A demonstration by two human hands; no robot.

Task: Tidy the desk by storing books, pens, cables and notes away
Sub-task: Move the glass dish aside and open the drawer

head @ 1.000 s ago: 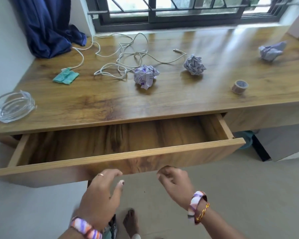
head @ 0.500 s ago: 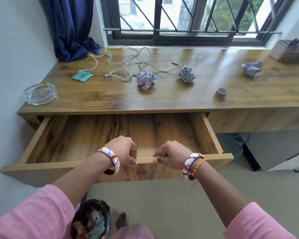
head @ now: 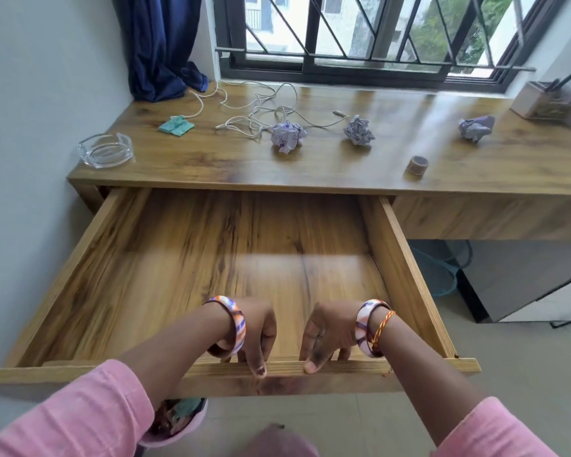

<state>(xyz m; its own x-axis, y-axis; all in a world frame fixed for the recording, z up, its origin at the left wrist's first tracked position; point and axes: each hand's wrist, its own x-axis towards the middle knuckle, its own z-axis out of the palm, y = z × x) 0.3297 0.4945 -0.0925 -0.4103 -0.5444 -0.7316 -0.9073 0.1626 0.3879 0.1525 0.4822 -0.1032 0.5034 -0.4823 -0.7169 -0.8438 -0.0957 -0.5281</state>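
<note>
Both hands gripped the front edge of the drawer (head: 231,252), which stood pulled far out from under the table (head: 310,166). The left hand (head: 259,328) and the right hand (head: 328,328) sat close together near the middle of that edge, fingers (head: 256,357) curled over it into the drawer and thumbs pressed on its top. I could see nothing lying on the drawer's bare wooden floor.

By my reckoning the tidying had barely begun: the drawer was ready, but nothing visible had been stored. On the table a white cable (head: 261,110) lay in loose tangled loops near the window, its run stretching roughly left to right, with one plug end pointing right toward the middle crumpled paper ball (head: 358,130). Another ball (head: 287,136) touched the cable's near loops, and a third (head: 475,127) sat well apart to the right. A folded teal paper (head: 176,126) lay by the cable's left end. A tape roll (head: 417,165) stood near the table's front edge, a glass ashtray (head: 105,150) at the left corner, and a pen holder (head: 541,98) at the far right. I saw no books.
</note>
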